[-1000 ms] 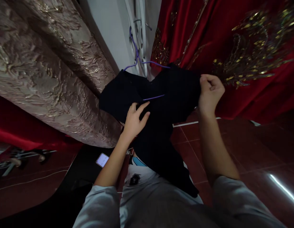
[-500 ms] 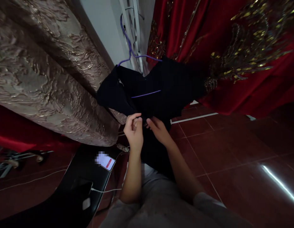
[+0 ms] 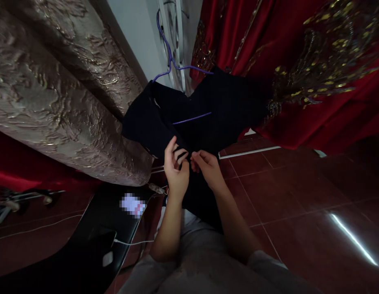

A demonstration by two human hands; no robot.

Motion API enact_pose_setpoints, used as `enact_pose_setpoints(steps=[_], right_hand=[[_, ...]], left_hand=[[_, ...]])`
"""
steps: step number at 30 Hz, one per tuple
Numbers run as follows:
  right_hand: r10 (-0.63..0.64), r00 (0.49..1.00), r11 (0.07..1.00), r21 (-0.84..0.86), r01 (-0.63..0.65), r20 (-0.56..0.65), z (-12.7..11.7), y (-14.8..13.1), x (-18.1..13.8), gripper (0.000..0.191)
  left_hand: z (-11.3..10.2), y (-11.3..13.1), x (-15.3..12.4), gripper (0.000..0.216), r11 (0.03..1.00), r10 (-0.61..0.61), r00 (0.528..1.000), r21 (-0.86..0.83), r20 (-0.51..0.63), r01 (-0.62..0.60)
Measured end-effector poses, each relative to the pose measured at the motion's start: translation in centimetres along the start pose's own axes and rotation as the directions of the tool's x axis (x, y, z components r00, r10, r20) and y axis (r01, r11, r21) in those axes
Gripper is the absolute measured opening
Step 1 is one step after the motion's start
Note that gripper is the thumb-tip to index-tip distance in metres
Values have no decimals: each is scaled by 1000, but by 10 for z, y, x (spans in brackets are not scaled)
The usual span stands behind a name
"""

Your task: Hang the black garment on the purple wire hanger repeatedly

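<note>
A black garment (image 3: 226, 106) hangs on a purple wire hanger (image 3: 172, 61) in front of me. My left hand (image 3: 176, 169) grips the garment's lower front, with dark cloth caught between its fingers. My right hand (image 3: 208, 167) pinches the same cloth right beside it, fingertips nearly touching the left hand. Both hands sit at the garment's middle, below the hanger's purple bar (image 3: 192, 119).
A beige embossed curtain (image 3: 60, 90) hangs at left. A red dress with gold embroidery (image 3: 315, 65) hangs at right, touching the black garment. A phone (image 3: 133, 205) lies on a black seat (image 3: 94, 241) with a white cable. The floor is glossy red tile (image 3: 299, 196).
My right hand came down from the garment's right shoulder to its middle and met my left hand. Both hands have since closed on the cloth and the left has turned slightly.
</note>
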State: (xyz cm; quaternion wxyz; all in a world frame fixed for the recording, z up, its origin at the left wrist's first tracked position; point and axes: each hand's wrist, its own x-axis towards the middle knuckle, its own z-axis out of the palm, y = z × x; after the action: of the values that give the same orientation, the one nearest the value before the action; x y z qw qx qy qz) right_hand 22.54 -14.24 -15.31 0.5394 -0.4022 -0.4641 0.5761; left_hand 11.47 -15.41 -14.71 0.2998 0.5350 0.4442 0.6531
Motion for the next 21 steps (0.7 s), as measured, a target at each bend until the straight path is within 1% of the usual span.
enact_pose_setpoints(steps=[2, 3, 4, 6, 8, 10, 12, 14, 16, 17, 19, 20, 21], right_hand=[[13, 999, 1000, -20, -13, 36, -1, 1, 0, 38], [21, 998, 999, -38, -19, 54, -2, 2, 1, 38], [33, 997, 998, -54, -29, 73, -3, 3, 2, 39], [62, 992, 996, -76, -53, 112, -5, 1, 8, 43], [65, 989, 995, -81, -54, 136, -5, -11, 20, 44], [-3, 992, 998, -67, 12, 123, -1, -35, 39, 42], [-127, 989, 991, -36, 130, 81, 7, -71, 61, 42], [-248, 968, 969, -1, 249, 20, 18, -107, 80, 46], [-307, 952, 952, 3, 307, -9, 28, -133, 92, 49], [-326, 945, 945, -10, 326, 0, 32, -139, 94, 49], [-352, 935, 933, -66, 355, 48, 35, -142, 93, 46], [-356, 932, 926, -103, 362, 75, 35, -139, 91, 44], [-356, 930, 920, -138, 366, 94, 34, -136, 88, 41]], left_hand=[[-5, -9, 2, 82, 998, -53, 996, 23, 69, 52], [-7, -13, 3, 86, 997, -74, 992, 21, 107, 72], [-9, -16, 4, 86, 996, -86, 987, 13, 139, 85], [-10, -22, 5, 78, 996, -90, 981, -9, 169, 93], [-8, -28, 6, 67, 996, -86, 986, -20, 140, 90], [-2, -36, 8, 55, 997, -78, 994, -11, 75, 79], [6, -47, 10, 43, 998, -61, 998, 22, 21, 61], [15, -57, 15, 33, 997, -36, 999, 65, 18, 35], [20, -60, 22, 25, 993, -22, 996, 118, 86, 12], [20, -57, 27, 24, 989, -28, 987, 151, 159, 4], [14, -40, 40, 25, 980, -52, 944, 200, 326, -16], [9, -27, 48, 25, 980, -45, 923, 198, 383, -34], [4, -11, 57, 24, 983, -17, 914, 175, 405, -59]])
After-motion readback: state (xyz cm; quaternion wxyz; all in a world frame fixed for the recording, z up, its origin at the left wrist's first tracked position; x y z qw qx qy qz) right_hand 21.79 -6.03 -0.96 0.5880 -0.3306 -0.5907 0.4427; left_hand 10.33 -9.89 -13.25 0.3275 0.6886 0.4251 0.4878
